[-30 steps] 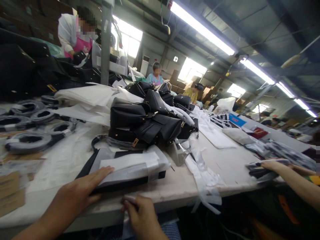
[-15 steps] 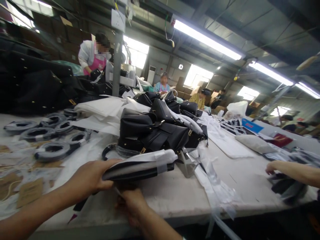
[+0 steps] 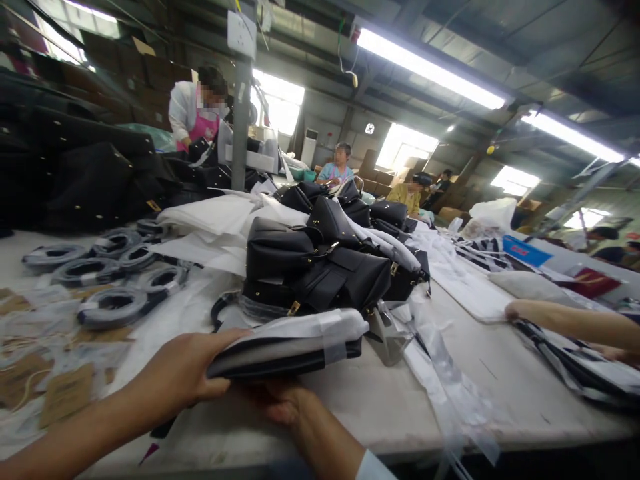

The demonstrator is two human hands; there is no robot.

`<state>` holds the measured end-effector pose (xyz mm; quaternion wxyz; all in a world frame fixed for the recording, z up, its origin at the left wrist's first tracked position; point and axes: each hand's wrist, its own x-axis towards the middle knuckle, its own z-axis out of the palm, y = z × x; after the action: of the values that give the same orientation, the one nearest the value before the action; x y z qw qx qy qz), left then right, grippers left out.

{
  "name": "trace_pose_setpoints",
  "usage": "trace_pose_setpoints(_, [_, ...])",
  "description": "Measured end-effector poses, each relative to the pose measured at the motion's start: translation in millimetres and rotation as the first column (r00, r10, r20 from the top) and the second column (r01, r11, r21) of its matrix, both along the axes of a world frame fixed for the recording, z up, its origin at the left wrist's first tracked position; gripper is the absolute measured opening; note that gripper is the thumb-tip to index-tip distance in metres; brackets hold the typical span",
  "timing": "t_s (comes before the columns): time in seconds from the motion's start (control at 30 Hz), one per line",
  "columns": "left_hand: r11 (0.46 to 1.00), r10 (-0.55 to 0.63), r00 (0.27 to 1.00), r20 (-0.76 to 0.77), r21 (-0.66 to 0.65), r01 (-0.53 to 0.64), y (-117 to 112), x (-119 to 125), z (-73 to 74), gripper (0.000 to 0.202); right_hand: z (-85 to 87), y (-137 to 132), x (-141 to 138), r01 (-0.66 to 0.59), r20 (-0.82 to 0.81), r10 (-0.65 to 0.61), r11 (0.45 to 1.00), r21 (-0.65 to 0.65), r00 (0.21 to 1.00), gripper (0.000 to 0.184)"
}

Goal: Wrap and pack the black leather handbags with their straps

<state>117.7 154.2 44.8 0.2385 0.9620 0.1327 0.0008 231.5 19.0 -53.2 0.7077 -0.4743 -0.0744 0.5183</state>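
Note:
My left hand (image 3: 200,363) grips the near end of a folded black bag (image 3: 305,363), thumb on top and fingers below. White wrapping lies over the bag, and a clear strip of tape or film crosses its far end. Beneath the bag is my right hand (image 3: 305,410), against or close to its underside; its fingers are blurred and partly hidden. Just behind stands a pile of black handbags (image 3: 320,267) with gold-coloured fittings. A purple-tipped thing (image 3: 149,455) lies by the table's front edge, below my left forearm.
Wrapped coiled straps (image 3: 113,307), brown tags (image 3: 65,395) and white sheets (image 3: 210,217) cover the left side. Clear plastic strips (image 3: 450,393) hang over the front edge. At right, a co-worker's hand (image 3: 525,312) is on a black-and-white bundle (image 3: 575,367). A metal post (image 3: 241,127) rises behind.
The bag and my left hand have shifted slightly right and down in view. My right hand has moved right beneath the bag. The co-worker's hand at right has come further into view.

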Motion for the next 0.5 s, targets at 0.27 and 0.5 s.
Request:
trace_pose_setpoints(0.27, [1.000,0.019,1.000,-0.010,0.017,-0.018,4.4,-8.1,-16.8,0.075,11.6,-26.4,-15.3,-0.027,-0.118,0.014,0.993,-0.114,0.993,0.021])
trace_pose_setpoints(0.5, [1.000,0.021,1.000,-0.020,-0.017,-0.022,5.1,-2.0,-4.6,0.072,4.5,-44.6,-25.4,0.126,-0.142,-0.148,0.980,-0.151,0.979,0.050])
